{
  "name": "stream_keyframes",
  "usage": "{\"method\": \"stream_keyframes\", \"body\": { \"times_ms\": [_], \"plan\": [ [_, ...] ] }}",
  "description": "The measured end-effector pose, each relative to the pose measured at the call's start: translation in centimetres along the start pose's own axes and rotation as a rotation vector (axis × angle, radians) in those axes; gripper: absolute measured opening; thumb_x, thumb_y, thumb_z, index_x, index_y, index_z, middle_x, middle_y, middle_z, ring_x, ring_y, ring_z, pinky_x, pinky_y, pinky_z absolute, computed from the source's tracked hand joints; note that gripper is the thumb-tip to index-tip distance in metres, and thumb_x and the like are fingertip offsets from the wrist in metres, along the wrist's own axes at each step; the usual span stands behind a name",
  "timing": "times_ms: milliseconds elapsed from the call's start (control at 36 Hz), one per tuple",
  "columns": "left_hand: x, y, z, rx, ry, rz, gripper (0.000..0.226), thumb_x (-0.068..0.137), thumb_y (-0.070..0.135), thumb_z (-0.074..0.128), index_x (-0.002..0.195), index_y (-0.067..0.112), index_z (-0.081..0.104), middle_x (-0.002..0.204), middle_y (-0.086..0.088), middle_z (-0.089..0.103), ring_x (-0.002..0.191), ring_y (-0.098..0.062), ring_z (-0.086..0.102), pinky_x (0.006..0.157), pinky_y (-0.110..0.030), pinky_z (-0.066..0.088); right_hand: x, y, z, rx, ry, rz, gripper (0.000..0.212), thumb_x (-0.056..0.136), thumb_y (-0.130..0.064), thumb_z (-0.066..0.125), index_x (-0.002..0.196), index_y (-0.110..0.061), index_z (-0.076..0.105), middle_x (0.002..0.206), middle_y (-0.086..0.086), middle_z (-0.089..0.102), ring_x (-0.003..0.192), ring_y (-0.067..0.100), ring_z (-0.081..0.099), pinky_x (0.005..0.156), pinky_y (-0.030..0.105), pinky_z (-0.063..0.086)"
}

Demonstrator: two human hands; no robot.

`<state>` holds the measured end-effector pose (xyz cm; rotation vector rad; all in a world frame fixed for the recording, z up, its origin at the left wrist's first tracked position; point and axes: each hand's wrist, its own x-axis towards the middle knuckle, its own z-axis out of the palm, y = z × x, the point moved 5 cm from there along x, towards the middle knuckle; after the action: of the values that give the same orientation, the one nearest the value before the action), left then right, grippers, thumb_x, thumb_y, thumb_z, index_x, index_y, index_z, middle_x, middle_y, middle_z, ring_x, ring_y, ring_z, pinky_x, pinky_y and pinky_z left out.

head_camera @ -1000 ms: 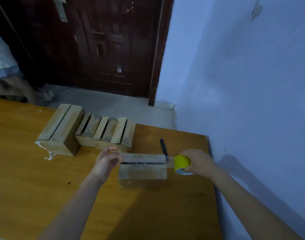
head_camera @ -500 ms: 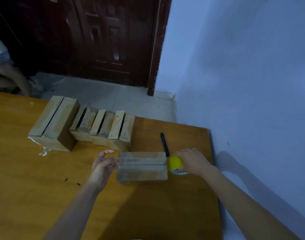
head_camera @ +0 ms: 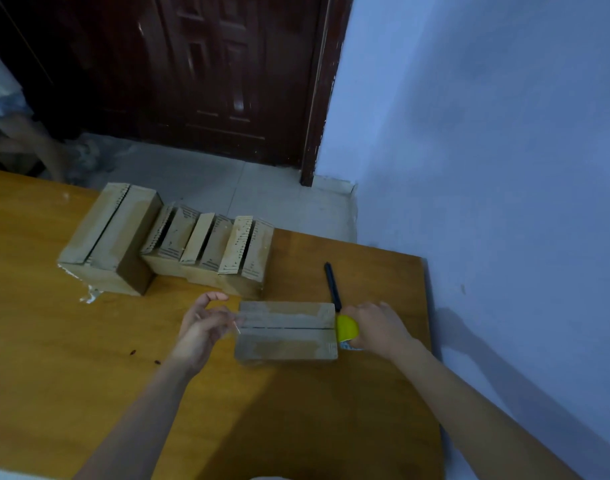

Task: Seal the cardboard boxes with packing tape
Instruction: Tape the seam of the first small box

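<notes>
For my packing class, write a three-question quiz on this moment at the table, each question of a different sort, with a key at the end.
1. True or false: the right hand grips the yellow tape roll at the right end of the near box.
2. What lies on the table just beyond the tape roll?
A. scissors
B. a black pen-like tool
C. a ruler
3. Fill in: the left hand pinches the free end of the clear ____ at the box's left end.

Key: 1 true; 2 B; 3 tape
</notes>
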<state>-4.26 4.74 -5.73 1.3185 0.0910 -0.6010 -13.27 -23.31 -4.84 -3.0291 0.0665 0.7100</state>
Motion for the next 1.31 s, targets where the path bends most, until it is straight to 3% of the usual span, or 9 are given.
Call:
{"method": "stream_keyframes", "body": {
  "times_ms": [56, 167, 278, 611, 861, 972, 1139, 1222, 1306],
  "plan": [
    [0.0, 0.7, -0.3, 0.155, -0.009, -0.002, 0.036, 0.071, -0.001, 0.072, 0.097, 0.011, 0.050, 0.065, -0.015, 0.066, 0.069, -0.025, 0.066, 0.076, -0.037, 0.049, 0.0, 0.1, 0.2, 0.004, 0.005, 0.007, 0.050, 0.082, -0.032, 0.065, 0.129, -0.028, 0.046, 0.119, -0.001, 0.058, 0.112, 0.020, 0.052, 0.097, 0.037, 0.037],
    [0.4, 0.9, -1.4, 0.389, -0.015, -0.018, 0.024, 0.087, -0.002, 0.062, 0.101, 0.013, 0.050, 0.079, -0.023, 0.068, 0.078, -0.028, 0.065, 0.084, -0.045, 0.049, 0.1, 0.1, 0.7, 0.033, -0.003, 0.019, 0.049, 0.082, -0.034, 0.064, 0.128, -0.028, 0.047, 0.117, -0.001, 0.059, 0.111, 0.020, 0.053, 0.096, 0.037, 0.037],
    [0.8, 0.2, -2.3, 0.503, -0.026, -0.046, 0.025, 0.088, 0.005, 0.065, 0.106, 0.011, 0.050, 0.082, -0.024, 0.069, 0.083, -0.030, 0.066, 0.082, -0.044, 0.051, 0.1, -0.2, 0.7, 0.039, -0.004, 0.010, 0.045, 0.082, -0.034, 0.063, 0.124, -0.027, 0.048, 0.115, -0.001, 0.060, 0.108, 0.020, 0.054, 0.093, 0.036, 0.040],
    [2.2, -0.4, -2.2, 0.609, -0.031, 0.025, 0.015, 0.093, 0.005, 0.058, 0.104, 0.013, 0.052, 0.065, -0.009, 0.066, 0.060, -0.022, 0.058, 0.069, -0.038, 0.048, 0.1, -0.2, 0.8, 0.076, 0.004, -0.002, 0.046, 0.082, -0.037, 0.065, 0.124, -0.029, 0.048, 0.116, -0.002, 0.060, 0.109, 0.019, 0.054, 0.089, 0.035, 0.040],
    [2.6, -2.0, -2.3, 0.573, -0.005, -0.054, 0.025, 0.093, 0.004, 0.058, 0.116, 0.005, 0.049, 0.066, -0.009, 0.063, 0.061, -0.016, 0.056, 0.060, -0.027, 0.045, 0.0, -0.2, 0.9, 0.108, -0.003, -0.006, 0.047, 0.080, -0.035, 0.067, 0.123, -0.029, 0.049, 0.117, -0.002, 0.060, 0.109, 0.019, 0.054, 0.092, 0.036, 0.041],
    [3.2, -2.7, -2.0, 0.568, 0.012, -0.100, 0.031, 0.092, 0.006, 0.059, 0.122, 0.003, 0.049, 0.069, -0.009, 0.063, 0.066, -0.019, 0.055, 0.061, -0.029, 0.044, 0.0, -0.3, 0.9, 0.122, 0.001, -0.010, 0.046, 0.080, -0.035, 0.067, 0.122, -0.029, 0.049, 0.116, -0.003, 0.060, 0.108, 0.018, 0.054, 0.091, 0.036, 0.042],
    [3.1, -3.3, -1.9, 0.524, -0.037, -0.154, 0.043, 0.095, 0.010, 0.054, 0.137, 0.013, 0.042, 0.061, 0.003, 0.058, 0.061, -0.014, 0.048, 0.055, -0.021, 0.039, -0.8, -0.6, 1.1, 0.177, 0.013, 0.002, 0.048, 0.081, -0.033, 0.066, 0.125, -0.028, 0.049, 0.116, -0.002, 0.060, 0.109, 0.019, 0.054, 0.088, 0.034, 0.041],
    [2.8, -4.1, -1.9, 0.535, -0.083, -0.228, 0.044, 0.098, 0.023, 0.050, 0.140, 0.025, 0.038, 0.074, -0.004, 0.055, 0.064, -0.016, 0.046, 0.056, -0.022, 0.037, -1.7, -1.1, 1.4, 0.254, 0.043, 0.029, 0.046, 0.080, -0.031, 0.067, 0.123, -0.028, 0.051, 0.112, -0.003, 0.060, 0.103, 0.017, 0.055, 0.078, 0.029, 0.041],
    [2.4, -5.2, -1.8, 0.470, -0.047, -0.315, 0.034, 0.099, 0.031, 0.048, 0.133, 0.029, 0.045, 0.094, -0.009, 0.059, 0.080, -0.023, 0.053, 0.066, -0.032, 0.040, -3.0, -1.9, 2.1, 0.322, 0.050, 0.060, 0.046, 0.079, -0.031, 0.068, 0.121, -0.029, 0.051, 0.110, -0.004, 0.058, 0.102, 0.016, 0.054, 0.075, 0.027, 0.039]
  ]
}}
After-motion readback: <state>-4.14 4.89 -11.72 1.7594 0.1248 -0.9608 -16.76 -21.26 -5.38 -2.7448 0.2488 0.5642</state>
